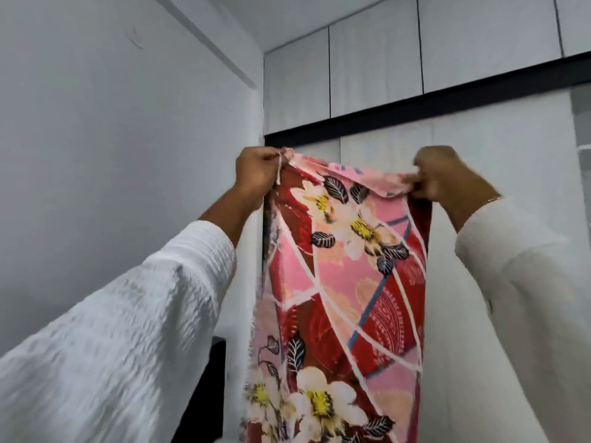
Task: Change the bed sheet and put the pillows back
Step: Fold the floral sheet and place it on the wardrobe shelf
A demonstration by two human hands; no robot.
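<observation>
A red and pink bed sheet [342, 282] with white flowers and dark leaves hangs in front of me, folded lengthwise. My left hand [259, 172] grips its upper left corner, fingers curled round the cloth. My right hand [444, 177] pinches the upper right corner. Both arms, in white sleeves, are raised to about head height. The sheet's lower end runs out of the frame at the bottom. The bed and the pillows are out of view.
A white wall [96, 139] stands on the left. White wardrobe doors [479, 155] with a black band and upper cabinets [374, 68] fill the back. A dark piece of furniture [208, 394] sits low, left of the sheet.
</observation>
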